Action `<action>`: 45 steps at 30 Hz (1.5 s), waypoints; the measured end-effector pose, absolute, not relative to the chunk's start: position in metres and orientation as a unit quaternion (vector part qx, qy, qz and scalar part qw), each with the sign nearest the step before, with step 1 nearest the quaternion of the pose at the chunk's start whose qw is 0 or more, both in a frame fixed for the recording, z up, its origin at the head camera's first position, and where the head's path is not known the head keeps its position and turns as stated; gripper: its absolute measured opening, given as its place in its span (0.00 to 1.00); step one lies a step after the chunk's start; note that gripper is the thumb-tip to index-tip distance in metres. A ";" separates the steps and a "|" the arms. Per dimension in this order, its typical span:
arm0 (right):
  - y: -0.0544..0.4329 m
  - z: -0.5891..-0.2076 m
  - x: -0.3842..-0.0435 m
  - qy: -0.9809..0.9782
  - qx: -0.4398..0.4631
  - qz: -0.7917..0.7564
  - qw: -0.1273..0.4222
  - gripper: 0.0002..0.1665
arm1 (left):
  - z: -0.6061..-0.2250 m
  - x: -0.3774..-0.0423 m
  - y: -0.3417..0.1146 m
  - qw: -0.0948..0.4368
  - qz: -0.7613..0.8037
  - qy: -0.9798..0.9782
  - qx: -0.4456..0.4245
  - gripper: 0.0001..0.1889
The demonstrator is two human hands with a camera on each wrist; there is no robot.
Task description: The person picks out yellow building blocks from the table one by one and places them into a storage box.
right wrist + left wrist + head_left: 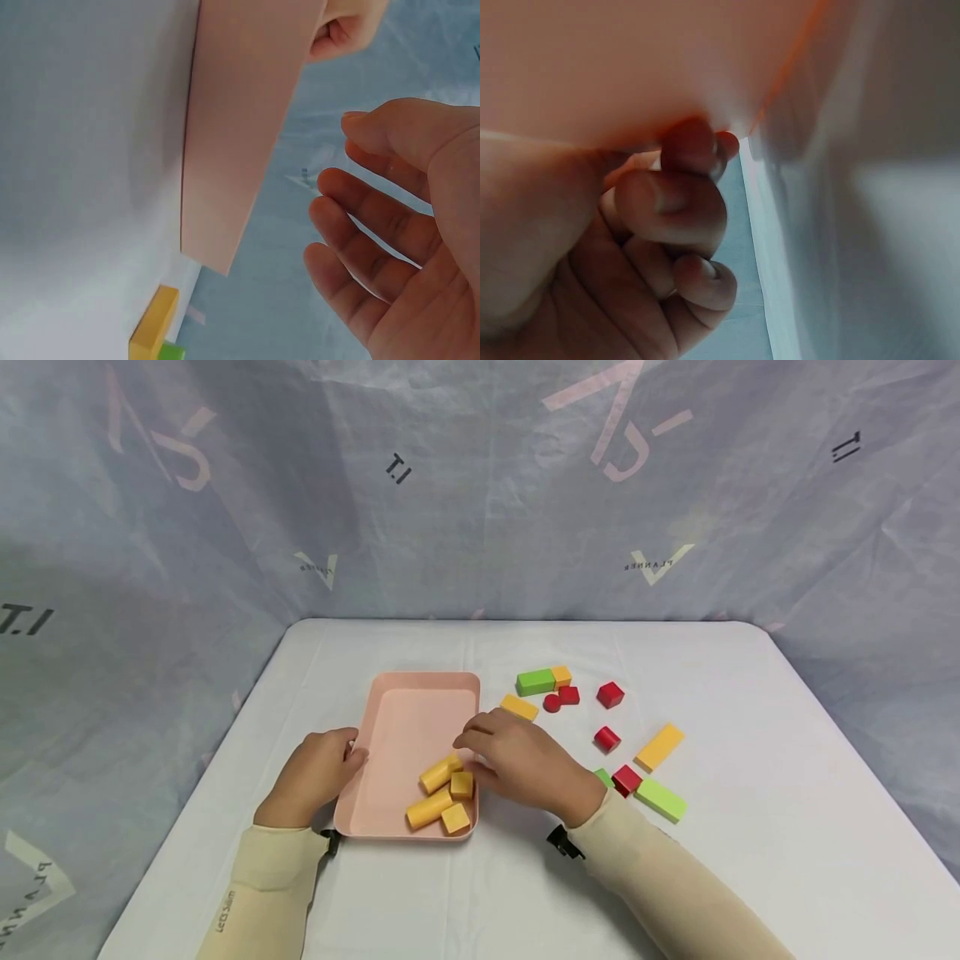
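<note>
A shallow pink tray (pixel 420 710) lies on the table, with two yellow cylinders (pixel 430 809) and two yellow cubes (pixel 455 818) in its near right part. My left hand (pixel 311 777) grips the tray's left rim, thumb over the edge; the left wrist view shows its fingers (pixel 671 206) curled against the tray's outer side. Over the right rim hovers my right hand (pixel 525 764), just above the yellow pieces. In the right wrist view its fingers (pixel 360 202) are loosely bent and apart, with nothing between them, beside the tray's side wall (pixel 240 135).
Right of the tray, loose blocks lie scattered on the white table (pixel 750 710): green blocks (pixel 536 682), several red pieces (pixel 611 694) and yellow blocks (pixel 660 747). The right forearm passes close to a red cube (pixel 626 780) and a light green block (pixel 661 800). Grey fabric (pixel 480 527) hangs behind.
</note>
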State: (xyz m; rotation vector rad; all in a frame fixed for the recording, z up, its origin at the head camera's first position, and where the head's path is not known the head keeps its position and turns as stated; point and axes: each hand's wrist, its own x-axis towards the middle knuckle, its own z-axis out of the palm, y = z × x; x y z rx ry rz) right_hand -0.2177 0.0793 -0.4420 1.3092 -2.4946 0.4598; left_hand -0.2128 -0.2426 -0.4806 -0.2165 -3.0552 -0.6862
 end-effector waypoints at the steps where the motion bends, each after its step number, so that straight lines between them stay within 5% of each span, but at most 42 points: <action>1: 0.080 -0.441 -0.218 -0.868 0.449 0.159 0.140 0.18 | -0.481 -0.213 -0.243 0.000 -0.219 -0.973 -0.068 0.15; 45: 0.125 -0.440 -0.262 -0.941 0.299 0.142 0.069 0.21 | -0.482 -0.214 -0.243 0.006 -0.214 -0.974 -0.070 0.13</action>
